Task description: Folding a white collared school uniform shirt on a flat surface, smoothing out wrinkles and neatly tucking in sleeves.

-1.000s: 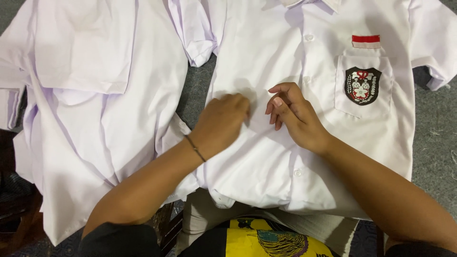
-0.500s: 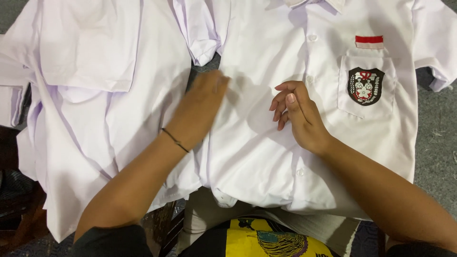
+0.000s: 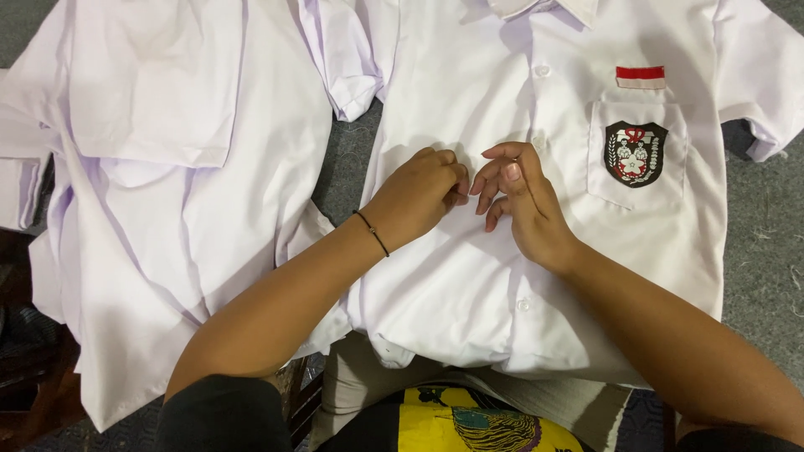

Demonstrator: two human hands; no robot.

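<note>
A white school shirt (image 3: 469,285) lies face up on a grey floor (image 3: 766,243). The left hand (image 3: 419,194) and right hand (image 3: 523,201) meet at its button placket, fingers (image 3: 494,167) curled together, pinching the fabric. Another white shirt (image 3: 167,167) lies just beside it.

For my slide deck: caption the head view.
Both hands, left hand and right hand, meet at the button placket of a white badge-pocket shirt beside another white shirt.
</note>
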